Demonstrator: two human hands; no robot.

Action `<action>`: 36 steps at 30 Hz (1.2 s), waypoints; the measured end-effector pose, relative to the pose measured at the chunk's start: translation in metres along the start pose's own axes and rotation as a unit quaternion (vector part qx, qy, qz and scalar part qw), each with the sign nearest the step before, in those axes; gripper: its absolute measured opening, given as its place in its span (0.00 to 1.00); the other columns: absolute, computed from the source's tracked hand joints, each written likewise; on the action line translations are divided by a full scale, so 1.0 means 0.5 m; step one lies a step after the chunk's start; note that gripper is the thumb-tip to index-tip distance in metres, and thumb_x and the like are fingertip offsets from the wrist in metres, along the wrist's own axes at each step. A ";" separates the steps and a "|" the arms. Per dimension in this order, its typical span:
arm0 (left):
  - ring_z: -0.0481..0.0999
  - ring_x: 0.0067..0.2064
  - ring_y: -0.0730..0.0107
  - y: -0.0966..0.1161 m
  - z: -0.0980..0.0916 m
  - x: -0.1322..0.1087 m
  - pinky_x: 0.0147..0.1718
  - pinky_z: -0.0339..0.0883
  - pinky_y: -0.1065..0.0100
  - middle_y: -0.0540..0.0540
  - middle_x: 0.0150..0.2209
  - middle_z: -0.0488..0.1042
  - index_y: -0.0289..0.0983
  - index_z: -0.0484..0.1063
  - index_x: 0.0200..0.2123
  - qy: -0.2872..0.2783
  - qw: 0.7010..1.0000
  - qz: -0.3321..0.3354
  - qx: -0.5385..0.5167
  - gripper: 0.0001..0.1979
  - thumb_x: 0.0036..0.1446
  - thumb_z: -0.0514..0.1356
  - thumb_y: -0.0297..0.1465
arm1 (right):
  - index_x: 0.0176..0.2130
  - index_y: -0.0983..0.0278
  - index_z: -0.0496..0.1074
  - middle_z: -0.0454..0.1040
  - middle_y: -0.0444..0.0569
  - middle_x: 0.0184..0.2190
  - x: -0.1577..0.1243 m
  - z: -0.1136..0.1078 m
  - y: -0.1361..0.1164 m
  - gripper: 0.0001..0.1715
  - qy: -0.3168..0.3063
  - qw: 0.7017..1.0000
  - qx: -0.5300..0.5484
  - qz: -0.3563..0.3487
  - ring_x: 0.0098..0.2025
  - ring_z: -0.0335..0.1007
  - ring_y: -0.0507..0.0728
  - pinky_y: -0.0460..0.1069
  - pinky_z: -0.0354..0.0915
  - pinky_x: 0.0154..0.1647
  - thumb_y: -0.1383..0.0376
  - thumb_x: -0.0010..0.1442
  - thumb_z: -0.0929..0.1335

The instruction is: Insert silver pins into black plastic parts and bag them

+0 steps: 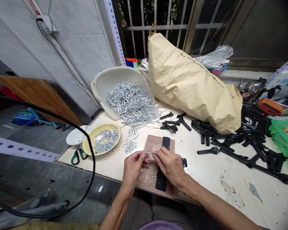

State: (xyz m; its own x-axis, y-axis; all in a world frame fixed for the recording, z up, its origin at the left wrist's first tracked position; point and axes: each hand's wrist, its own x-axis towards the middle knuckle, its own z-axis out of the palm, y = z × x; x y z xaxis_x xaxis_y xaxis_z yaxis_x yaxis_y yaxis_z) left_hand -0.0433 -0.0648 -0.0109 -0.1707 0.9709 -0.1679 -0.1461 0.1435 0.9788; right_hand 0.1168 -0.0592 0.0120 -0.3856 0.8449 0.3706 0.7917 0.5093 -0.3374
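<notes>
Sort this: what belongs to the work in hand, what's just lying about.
Likely in use: thin metal piece held by left hand and right hand; metal rods; silvery bits in yellow dish; brown board.

Apparently lying about: green-handled scissors; green basket; plastic bag.

My left grip (133, 165) and right grip (170, 165) are hiding most of this tiny metal piece (149, 153), so its shape isn't really showing. Green basket (279, 135) is running off the right edge, and some purple thing (160, 225) is getting chopped at the bottom.

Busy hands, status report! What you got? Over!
Left hand and right hand pinching small metal piece together. Piece held above brown board. Black pads, pale crumbs on board; nothing seen blocking hands.
</notes>
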 end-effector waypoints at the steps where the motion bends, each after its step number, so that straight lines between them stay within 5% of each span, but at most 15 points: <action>1: 0.72 0.27 0.74 0.000 -0.002 0.000 0.31 0.67 0.73 0.47 0.27 0.77 0.34 0.77 0.35 -0.003 1.000 0.005 0.009 0.12 0.49 0.64 0.36 | 0.38 0.61 0.70 0.70 0.45 0.31 0.000 0.001 -0.001 0.11 -0.001 1.000 0.007 0.004 0.31 0.68 0.51 0.46 0.57 0.29 0.64 0.66 0.59; 21: 0.70 0.26 0.75 0.005 -0.013 -0.005 0.28 0.66 0.73 0.46 0.28 0.76 0.33 0.76 0.33 -0.037 0.999 0.000 0.012 0.13 0.50 0.63 0.38 | 0.39 0.63 0.70 0.68 0.48 0.31 -0.006 0.005 -0.009 0.14 -0.002 0.999 0.037 0.001 0.32 0.67 0.53 0.45 0.62 0.31 0.65 0.66 0.57; 27: 0.69 0.26 0.76 0.004 -0.015 -0.002 0.28 0.65 0.73 0.46 0.28 0.76 0.32 0.76 0.32 -0.039 0.999 -0.015 0.004 0.13 0.49 0.64 0.38 | 0.42 0.61 0.71 0.67 0.48 0.35 -0.006 0.013 -0.003 0.12 -0.013 0.991 0.130 0.009 0.34 0.67 0.52 0.45 0.65 0.33 0.64 0.65 0.60; 36: 0.67 0.25 0.77 -0.009 0.026 -0.001 0.26 0.61 0.75 0.49 0.23 0.71 0.33 0.77 0.36 -0.079 0.996 -0.050 0.003 0.16 0.50 0.63 0.39 | 0.41 0.60 0.71 0.70 0.46 0.35 -0.027 0.000 0.061 0.09 -0.009 0.983 0.183 0.034 0.36 0.69 0.52 0.46 0.66 0.37 0.64 0.64 0.62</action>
State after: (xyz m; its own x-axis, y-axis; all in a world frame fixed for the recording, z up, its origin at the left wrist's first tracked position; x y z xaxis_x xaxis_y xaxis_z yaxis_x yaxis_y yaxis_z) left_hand -0.0299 -0.0636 -0.0135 0.0000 0.9699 -0.2436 -0.1481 0.2409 0.9592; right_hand 0.1459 -0.0549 -0.0034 -0.3491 0.8797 0.3230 0.5936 0.4743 -0.6501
